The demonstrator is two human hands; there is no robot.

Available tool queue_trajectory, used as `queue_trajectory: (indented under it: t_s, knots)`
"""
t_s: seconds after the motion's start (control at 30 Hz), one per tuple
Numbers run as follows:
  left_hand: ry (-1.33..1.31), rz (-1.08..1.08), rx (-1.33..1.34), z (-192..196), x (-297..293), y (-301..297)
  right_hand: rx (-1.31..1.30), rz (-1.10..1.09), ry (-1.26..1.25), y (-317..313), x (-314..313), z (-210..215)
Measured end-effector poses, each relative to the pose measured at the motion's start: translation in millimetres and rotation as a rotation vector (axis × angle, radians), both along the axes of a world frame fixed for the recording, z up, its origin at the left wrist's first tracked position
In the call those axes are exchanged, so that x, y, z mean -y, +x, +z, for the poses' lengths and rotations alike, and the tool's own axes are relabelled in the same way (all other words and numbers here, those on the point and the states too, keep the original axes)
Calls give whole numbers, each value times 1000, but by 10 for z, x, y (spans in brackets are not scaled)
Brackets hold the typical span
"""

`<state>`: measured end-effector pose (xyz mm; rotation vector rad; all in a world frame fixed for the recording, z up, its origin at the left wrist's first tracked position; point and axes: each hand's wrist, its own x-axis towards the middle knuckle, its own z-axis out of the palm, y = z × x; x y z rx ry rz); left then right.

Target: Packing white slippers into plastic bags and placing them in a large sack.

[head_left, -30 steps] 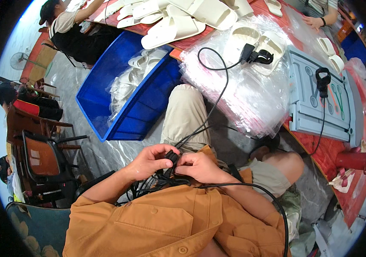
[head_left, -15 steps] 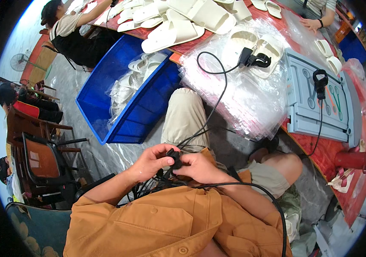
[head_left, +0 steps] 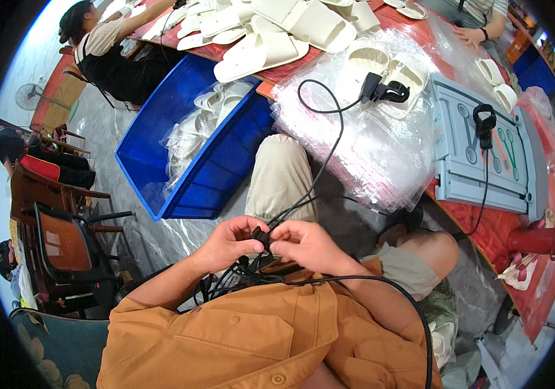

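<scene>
Above my lap, my left hand (head_left: 230, 245) pinches a small black cable connector (head_left: 262, 237) between thumb and fingers. Right beside it, my right hand (head_left: 310, 247) is closed, its fingertips pressed together at the connector's right side; what they grip is mostly hidden. Black cables (head_left: 293, 209) run up from between the hands toward the table. More black cables (head_left: 230, 280) bunch below the hands, against my orange shirt. One cable leads to a black strapped device (head_left: 381, 89) lying on white slippers.
A blue bin (head_left: 190, 181) with bagged slippers stands at left. Clear plastic bags (head_left: 381, 159), white slippers (head_left: 271, 48) and a grey-blue case (head_left: 478, 172) with another black strapped device (head_left: 484, 126) cover the red table (head_left: 494, 249). Chairs (head_left: 63, 243) stand left; other people sit around.
My right hand has shifted slightly up, its fingertips now at the connector's upper right side. The left hand still holds the connector, which has tilted a little.
</scene>
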<state>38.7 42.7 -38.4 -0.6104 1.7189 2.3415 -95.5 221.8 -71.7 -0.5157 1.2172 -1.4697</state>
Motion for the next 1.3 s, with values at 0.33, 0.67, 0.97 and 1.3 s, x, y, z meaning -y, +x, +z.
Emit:
queue_trajectory:
  t_s: [0.33, 0.67, 0.97, 1.3]
  knots:
    - [-78, -36, 8, -61, -28, 59, 98, 8, -64, 63, -9, -88]
    - [-344, -307, 77, 190, -90, -82, 559, 169, -6, -93, -15, -116]
    - [-450, -212, 87, 259, -190, -140, -210, -120, -142, 34, 23, -144]
    - [-111, -203, 31, 89, -140, -69, 515, 100, -64, -156, -31, -137]
